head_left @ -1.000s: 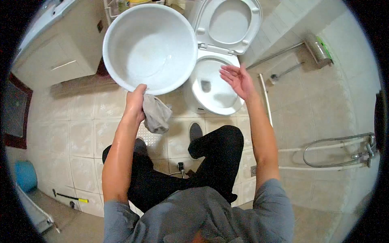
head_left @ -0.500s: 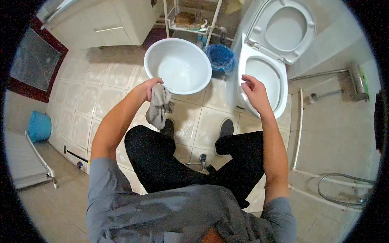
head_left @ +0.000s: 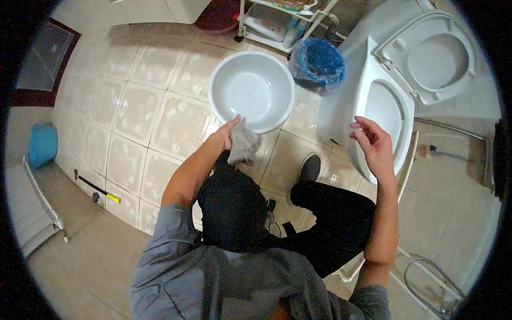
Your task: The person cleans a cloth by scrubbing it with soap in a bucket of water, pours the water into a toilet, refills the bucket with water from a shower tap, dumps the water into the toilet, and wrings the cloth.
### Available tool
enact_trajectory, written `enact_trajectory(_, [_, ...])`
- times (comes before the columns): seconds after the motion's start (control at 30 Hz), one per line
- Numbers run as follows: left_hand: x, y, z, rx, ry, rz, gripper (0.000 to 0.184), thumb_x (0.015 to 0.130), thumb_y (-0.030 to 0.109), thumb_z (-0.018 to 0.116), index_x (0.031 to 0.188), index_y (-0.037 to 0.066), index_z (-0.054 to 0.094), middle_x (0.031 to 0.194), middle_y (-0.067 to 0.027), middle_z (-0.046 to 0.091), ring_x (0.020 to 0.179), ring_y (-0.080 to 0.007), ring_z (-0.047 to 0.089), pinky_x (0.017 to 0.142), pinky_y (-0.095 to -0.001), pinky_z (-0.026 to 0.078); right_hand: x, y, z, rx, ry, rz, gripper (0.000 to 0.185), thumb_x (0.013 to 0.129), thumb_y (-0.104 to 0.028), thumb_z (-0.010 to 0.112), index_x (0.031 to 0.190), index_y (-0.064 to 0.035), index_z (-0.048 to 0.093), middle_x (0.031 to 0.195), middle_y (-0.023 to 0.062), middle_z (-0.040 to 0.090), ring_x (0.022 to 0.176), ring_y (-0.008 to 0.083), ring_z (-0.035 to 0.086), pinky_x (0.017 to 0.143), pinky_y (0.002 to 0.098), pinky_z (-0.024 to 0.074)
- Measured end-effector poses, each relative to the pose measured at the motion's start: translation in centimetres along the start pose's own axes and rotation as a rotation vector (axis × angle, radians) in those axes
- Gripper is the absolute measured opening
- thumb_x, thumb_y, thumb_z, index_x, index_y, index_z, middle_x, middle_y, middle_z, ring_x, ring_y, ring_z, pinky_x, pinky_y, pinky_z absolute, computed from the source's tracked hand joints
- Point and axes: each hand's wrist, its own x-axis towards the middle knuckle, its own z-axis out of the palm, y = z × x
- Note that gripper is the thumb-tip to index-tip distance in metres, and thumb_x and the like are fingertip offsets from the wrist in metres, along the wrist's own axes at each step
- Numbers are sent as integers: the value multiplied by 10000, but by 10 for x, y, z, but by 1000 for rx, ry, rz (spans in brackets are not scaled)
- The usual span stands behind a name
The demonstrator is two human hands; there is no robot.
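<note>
My left hand (head_left: pixel 226 136) is closed on a crumpled grey cloth (head_left: pixel 244 147), which hangs down beside the near rim of a white plastic basin (head_left: pixel 217 98). The basin stands on the tiled floor; whether my fingertips touch its rim I cannot tell. Over the near left edge of the toilet bowl (head_left: pixel 408 125) is my right hand (head_left: pixel 376 146), its fingers loosely bent and apart with nothing in them. The toilet's lid and seat (head_left: pixel 397 80) are raised.
A blue-lined waste bin (head_left: pixel 318 61) stands between basin and toilet. Behind is a white wheeled rack (head_left: pixel 269 42) with bottles, beside a dark red tub (head_left: pixel 217 16). On the left are a blue bucket (head_left: pixel 42 145) and a black stick with a yellow end (head_left: pixel 98 188).
My view has turned, so basin and toilet sit further right. The cloth is now nearer the basin's rim in my left hand. My left leg has shifted, while my right hand stays by the toilet.
</note>
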Motion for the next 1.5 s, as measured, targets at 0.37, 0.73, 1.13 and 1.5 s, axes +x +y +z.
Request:
enact_trajectory(0.37, [-272, 21, 165, -138, -215, 714, 591, 1011, 550, 333, 1193, 23, 529, 1211, -215, 589, 1157, -369, 544, 1047, -520, 408, -8, -95, 82, -43, -12, -624, 902, 740, -159, 813, 1483, -76, 309, 1432, 151, 454, 1174, 278, 553, 996, 363, 469])
enact_trajectory(0.73, [-404, -62, 225, -155, -974, 982, 997, 913, 747, 216, 1390, -121, 330, 1437, -343, 366, 1363, -417, 381, 1157, -490, 312, -38, -110, 70, 1248, -139, -402, 778, 728, 73, 637, 1446, -60, 367, 1358, 126, 515, 1264, 306, 507, 1104, 472, 380])
enact_trajectory(1.13, [-390, -73, 222, -140, -954, 935, 957, 928, 724, 175, 1445, -70, 313, 1472, -320, 343, 1392, -414, 336, 1187, -511, 238, -30, -70, 51, 1425, -374, -281, 661, 717, -89, 511, 1366, 11, 434, 1307, 176, 556, 1196, 348, 552, 1072, 464, 423])
enact_trajectory(1.5, [-380, -72, 232, -151, -952, 913, 925, 932, 719, 160, 1452, -31, 312, 1466, -307, 356, 1372, -426, 358, 1165, -545, 265, -37, -69, 28, 1413, -393, -179, 697, 706, -155, 444, 1371, 49, 402, 1345, 262, 522, 1254, 387, 514, 1107, 491, 379])
